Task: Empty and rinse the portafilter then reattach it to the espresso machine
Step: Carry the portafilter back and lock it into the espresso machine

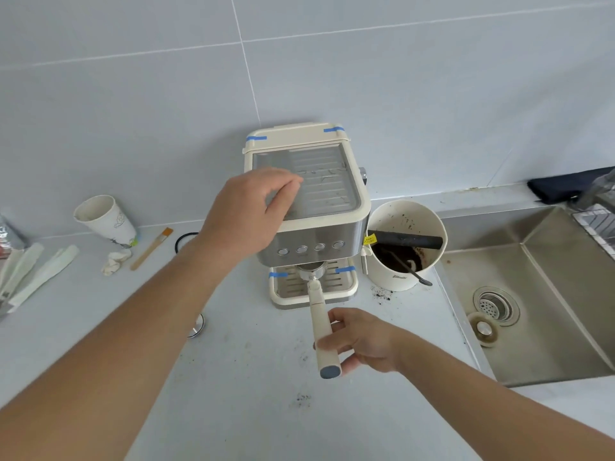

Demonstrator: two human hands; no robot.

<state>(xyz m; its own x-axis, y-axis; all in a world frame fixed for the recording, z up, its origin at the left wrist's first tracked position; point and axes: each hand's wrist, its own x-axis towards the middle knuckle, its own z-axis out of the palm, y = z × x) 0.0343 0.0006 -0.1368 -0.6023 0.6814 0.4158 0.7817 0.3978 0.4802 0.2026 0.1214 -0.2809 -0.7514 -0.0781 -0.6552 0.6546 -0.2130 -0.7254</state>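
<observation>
Grey counter [253, 387], espresso machine [309, 211], knock box [404, 244], paper cup [104, 221], brush [151, 249]

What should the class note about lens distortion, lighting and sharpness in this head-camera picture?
Head view: wide-angle bending curves the wall tile lines and stretches both forearms; light is soft and even, with faint shadows under the espresso machine and little glare on the sink; the portafilter and hands are sharp, while the edges look slightly smeared.

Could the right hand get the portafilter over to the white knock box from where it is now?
Probably yes. The right hand grips the cream portafilter handle, and the white knock box stands just right of the cream espresso machine, with open grey counter between.
</observation>
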